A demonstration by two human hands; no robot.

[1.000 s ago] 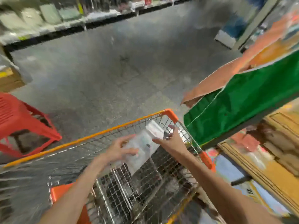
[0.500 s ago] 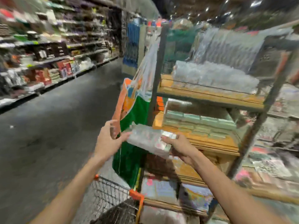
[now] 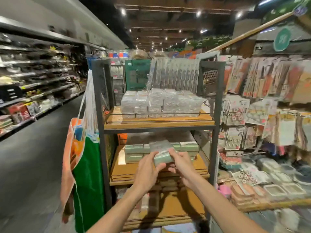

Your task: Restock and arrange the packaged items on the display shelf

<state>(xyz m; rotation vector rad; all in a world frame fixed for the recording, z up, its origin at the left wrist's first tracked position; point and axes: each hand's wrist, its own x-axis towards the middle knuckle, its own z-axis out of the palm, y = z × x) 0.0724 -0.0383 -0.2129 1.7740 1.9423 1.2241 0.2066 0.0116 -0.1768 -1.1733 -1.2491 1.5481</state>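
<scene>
Shop aisle, wooden display shelf ahead: left hand and right hand both curl fingers round one green packet near the stacked packets.

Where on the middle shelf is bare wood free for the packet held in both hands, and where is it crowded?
Free: bare wood on the middle shelf between the left post and the green packs, plus the strip before the front rail. Crowded: the back row of packs, and the top shelf, filled with clear boxes.
</scene>
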